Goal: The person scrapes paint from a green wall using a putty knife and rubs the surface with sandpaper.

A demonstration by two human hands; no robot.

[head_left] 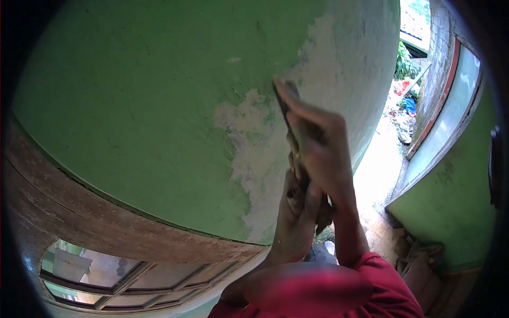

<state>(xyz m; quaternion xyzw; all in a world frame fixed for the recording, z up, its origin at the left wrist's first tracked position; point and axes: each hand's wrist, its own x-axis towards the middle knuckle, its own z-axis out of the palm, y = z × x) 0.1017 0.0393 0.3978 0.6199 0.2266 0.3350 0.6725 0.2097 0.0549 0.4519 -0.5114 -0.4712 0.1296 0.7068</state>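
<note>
A dark, narrow flat-bladed scraper (pixel 281 99) slants up against the green wall (pixel 132 106), its tip near the edge of a peeled patch. My right hand (pixel 321 151) is closed around the upper part of the tool, its index finger stretched along the blade. Below it, my left hand (pixel 299 214) is closed round the lower part, near the right wrist. A brownish end (pixel 324 214) sticks out beside the left hand. Slight blur and overlapping fingers hide much of the tool, so its exact kind is uncertain. Pale bare plaster (pixel 260 164) shows left of the hands.
A larger pale patch (pixel 339 63) spreads over the wall at upper right. A wooden-framed window (pixel 132 283) lies at lower left. On the right, a bright passage (pixel 379 169) leads past a door (pixel 445 116). Scraps of board (pixel 419 265) lean at lower right.
</note>
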